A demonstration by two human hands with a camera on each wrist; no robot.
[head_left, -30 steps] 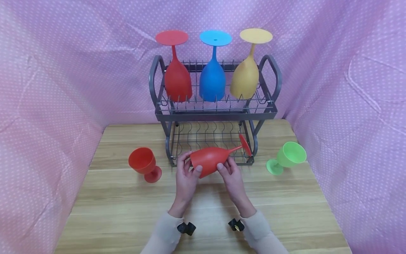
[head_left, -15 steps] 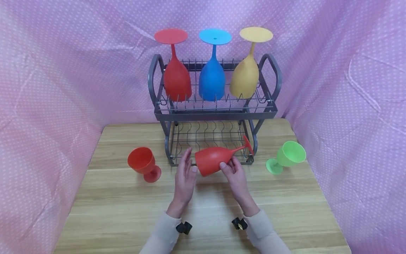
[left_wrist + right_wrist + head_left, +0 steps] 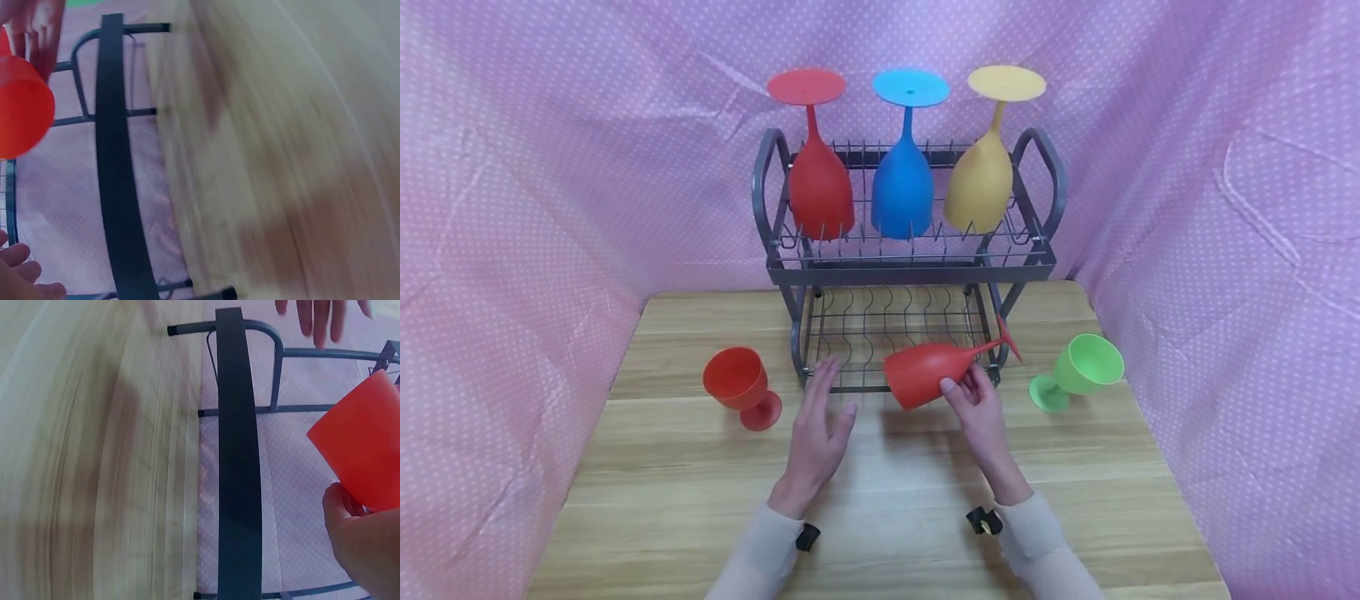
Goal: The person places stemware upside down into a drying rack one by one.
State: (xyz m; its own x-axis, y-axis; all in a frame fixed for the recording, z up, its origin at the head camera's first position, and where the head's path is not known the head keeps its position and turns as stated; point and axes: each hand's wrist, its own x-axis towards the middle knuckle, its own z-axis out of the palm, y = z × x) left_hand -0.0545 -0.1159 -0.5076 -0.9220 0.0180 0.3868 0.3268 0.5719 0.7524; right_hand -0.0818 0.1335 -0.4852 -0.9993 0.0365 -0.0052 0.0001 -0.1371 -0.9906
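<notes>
My right hand holds a red plastic wine glass on its side by the lower bowl near the stem. Its rim points left and its foot points right, in front of the rack's lower tier. In the right wrist view, the thumb and fingers grip the red bowl. My left hand is apart from the glass, to its left, with fingers extended and nothing held. In the left wrist view, the left fingers show at the lower left, and the glass's open mouth appears above them.
A dark two-tier dish rack stands at the back. On its top tier, red, blue and yellow wine glasses stand upside down. A short red goblet is at left, a green goblet at right, both tilted on the table.
The left hand has let go of the red wine glass and moved away to the left. The right hand has carried the glass a little to the right.
</notes>
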